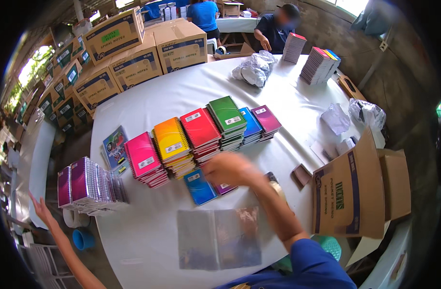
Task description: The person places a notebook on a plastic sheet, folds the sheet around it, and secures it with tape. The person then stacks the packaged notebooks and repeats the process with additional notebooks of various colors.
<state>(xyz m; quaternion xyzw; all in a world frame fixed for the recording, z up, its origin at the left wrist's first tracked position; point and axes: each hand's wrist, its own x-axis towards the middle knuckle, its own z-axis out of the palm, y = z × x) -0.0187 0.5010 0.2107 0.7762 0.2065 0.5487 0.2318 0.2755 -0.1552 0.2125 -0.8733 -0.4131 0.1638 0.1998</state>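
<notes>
My right hand (232, 168), blurred with its fingers bent downward, is over a blue spiral notebook (200, 187) and a partly covered purple notebook (224, 188). Whether it grips either one is hard to make out. Behind it a row of notebook stacks runs across the table: pink (142, 156), yellow (171, 139), red (200, 126), green (226, 114), blue (250, 123) and purple (265, 118). Closer to me lies a flat clear plastic sleeve (196, 241). Far to the left my left hand (43, 212) is stretched out beyond the table edge, fingers apart, holding nothing.
Left on the table are bundled purple notebooks (88, 185) and a flat printed pack (115, 149). An open carton (348, 190) stands at right, near crumpled plastic (336, 119). Taller notebook stacks (319, 67) and a seated person (278, 29) are beyond; cartons (179, 45) pile up behind left.
</notes>
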